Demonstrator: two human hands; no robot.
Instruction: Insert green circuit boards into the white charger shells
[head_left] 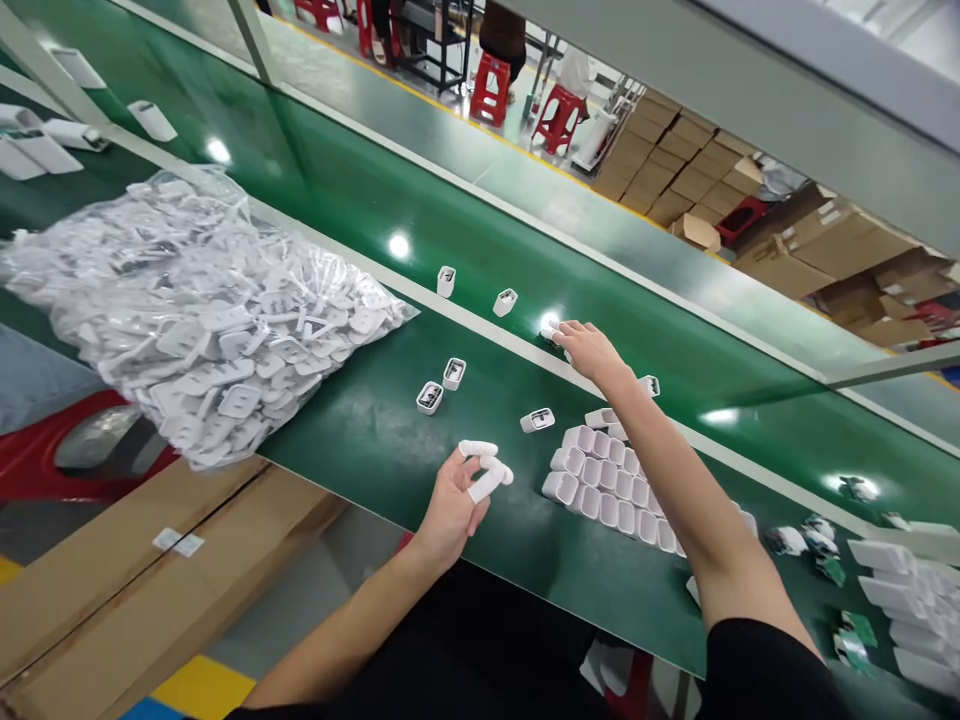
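Observation:
My left hand (454,502) hovers over the near edge of the green table, white covers on its fingertips. Its fingers are half bent and apart, with nothing visible in them. My right hand (594,350) reaches across to the green belt, its fingers closed around a small white plastic casing (551,340) mostly hidden by them. Between my hands lies a white casing (538,420) with a dark part inside. Two similar casings, one (430,398) beside another (454,374), stand farther left. Below my right forearm are rows of open white casings (600,478).
A clear bag of flat white plastic pieces (225,320) covers the table's left side. More casings (446,281) sit on the belt (337,215). Green circuit boards (853,640) and stacked white casings (911,610) lie at right. Cardboard boxes (112,590) stand below left.

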